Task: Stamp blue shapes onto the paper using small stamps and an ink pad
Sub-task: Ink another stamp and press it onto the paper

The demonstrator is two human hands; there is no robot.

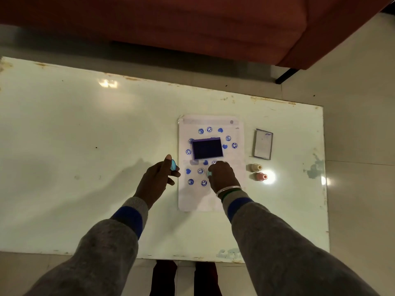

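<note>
A home living room is suggested by a red-brown sofa (192,24) set behind a low, worn white coffee table (85,146) on a pale tiled floor (359,103).

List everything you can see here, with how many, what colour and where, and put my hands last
Table: one, pale glossy white, worn edges, fills the middle of the view.
Paper: one, white, on the table right of centre, with blue smiley and heart prints.
Ink pad: one, dark blue, open, lying on the paper.
Ink pad lid: one, grey-framed, on the table right of the paper.
Small stamps: two lying on their sides right of the paper, one cream, one pink.
Sofa: one, reddish brown, beyond the table.
Left hand: holds a blue disc-shaped piece, left of the paper.
Right hand: presses a light blue stamp on the paper.
</note>
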